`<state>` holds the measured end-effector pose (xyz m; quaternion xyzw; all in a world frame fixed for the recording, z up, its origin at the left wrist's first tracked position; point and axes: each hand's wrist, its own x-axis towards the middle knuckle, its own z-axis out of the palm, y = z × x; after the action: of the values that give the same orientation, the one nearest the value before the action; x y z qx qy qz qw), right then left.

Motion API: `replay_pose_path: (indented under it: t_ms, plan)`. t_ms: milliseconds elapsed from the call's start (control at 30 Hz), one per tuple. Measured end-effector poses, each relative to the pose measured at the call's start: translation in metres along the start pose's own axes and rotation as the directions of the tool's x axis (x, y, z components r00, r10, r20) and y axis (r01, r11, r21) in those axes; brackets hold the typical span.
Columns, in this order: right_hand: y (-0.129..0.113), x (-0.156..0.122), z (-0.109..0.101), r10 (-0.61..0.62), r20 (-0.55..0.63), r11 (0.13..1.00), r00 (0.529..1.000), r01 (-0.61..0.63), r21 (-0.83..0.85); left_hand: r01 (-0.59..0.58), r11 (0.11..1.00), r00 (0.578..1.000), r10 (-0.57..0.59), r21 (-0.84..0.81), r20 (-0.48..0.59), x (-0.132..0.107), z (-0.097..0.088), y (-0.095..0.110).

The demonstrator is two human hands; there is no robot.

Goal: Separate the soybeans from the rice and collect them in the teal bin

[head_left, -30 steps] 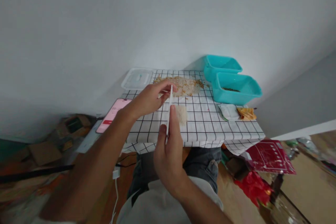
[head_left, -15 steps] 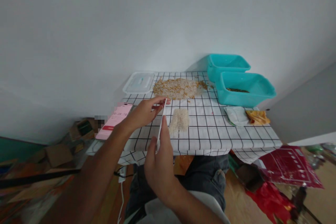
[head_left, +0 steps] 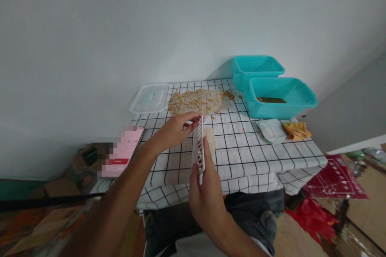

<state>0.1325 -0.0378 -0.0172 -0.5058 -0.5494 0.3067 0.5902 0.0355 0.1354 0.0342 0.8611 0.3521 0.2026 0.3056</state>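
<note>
Both hands grip a thin white slotted plastic panel (head_left: 200, 144), tipped up on its side so that its row of slots shows. My left hand (head_left: 177, 130) pinches its far end. Around the near end, my right hand (head_left: 208, 194) is closed, thumb on one side and fingers on the other. Beside and partly behind the panel lies a small patch of pale, rice-like grains (head_left: 210, 138) on the checked cloth (head_left: 235, 140). Farther back, a wide spread of pale grains mixed with yellow kernels (head_left: 196, 102) covers part of the cloth.
Two turquoise tubs (head_left: 256, 108) stand at the back right, the nearer holding dark green grains (head_left: 271, 100). In front are a white packet (head_left: 271, 130) and a yellow cloth-like piece (head_left: 297, 130). A clear lid (head_left: 150, 98) lies back left, a pink phone (head_left: 126, 150) nearer.
Both hands have shifted the white panel to the right and turned it, so its slots now show instead of a thin edge. The camera view has shifted slightly.
</note>
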Motion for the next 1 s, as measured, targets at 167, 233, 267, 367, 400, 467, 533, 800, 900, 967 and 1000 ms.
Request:
replay_pose_path:
  t_ms: [167, 233, 267, 367, 400, 467, 533, 800, 900, 967, 1000]
  plan:
    - [-0.002, 0.006, -0.013, 0.048, 0.031, 0.999, 0.998, -0.048, -0.021, -0.036, 0.999, 0.999, 0.036, 0.024, 0.010, 0.008, 0.001, -0.006]
    - [-0.002, 0.008, -0.018, 0.069, 0.044, 0.997, 0.997, -0.068, -0.023, -0.039, 0.999, 0.999, 0.039, 0.027, 0.014, 0.010, 0.001, -0.007]
    - [-0.001, 0.008, -0.020, 0.077, 0.050, 0.997, 0.996, -0.076, -0.024, -0.041, 0.999, 0.999, 0.041, 0.025, 0.015, 0.011, 0.001, -0.007]
    - [0.001, 0.010, -0.027, 0.096, 0.061, 0.995, 0.993, -0.095, -0.027, -0.046, 0.999, 0.999, 0.045, 0.019, 0.018, 0.014, 0.002, -0.006]
    - [0.001, 0.010, -0.028, 0.104, 0.064, 0.994, 0.993, -0.102, -0.030, -0.046, 0.999, 0.999, 0.046, 0.018, 0.015, 0.015, 0.002, -0.005]
    - [0.002, 0.011, -0.031, 0.121, 0.067, 0.992, 0.990, -0.119, -0.038, -0.045, 0.999, 0.999, 0.045, 0.021, 0.012, 0.016, 0.002, -0.005]
    - [0.002, 0.013, -0.033, 0.141, 0.070, 0.989, 0.988, -0.138, -0.051, -0.044, 0.999, 0.999, 0.044, 0.031, 0.014, 0.017, 0.001, -0.005]
    - [0.003, 0.020, -0.044, 0.172, 0.134, 0.984, 0.976, -0.164, -0.067, -0.040, 0.998, 0.999, 0.039, 0.056, 0.008, 0.022, -0.001, -0.008]
    - [0.001, 0.023, -0.049, 0.167, 0.142, 0.986, 0.976, -0.161, -0.053, -0.038, 0.998, 0.999, 0.038, 0.046, 0.013, 0.022, -0.006, -0.005]
    - [-0.004, 0.032, -0.056, 0.165, 0.154, 0.986, 0.974, -0.163, -0.022, -0.037, 0.999, 0.999, 0.038, 0.038, -0.004, 0.022, -0.013, 0.000]
    - [-0.008, 0.038, -0.061, 0.159, 0.159, 0.987, 0.975, -0.159, -0.008, -0.036, 0.999, 0.999, 0.037, 0.034, -0.027, 0.022, -0.018, 0.004]
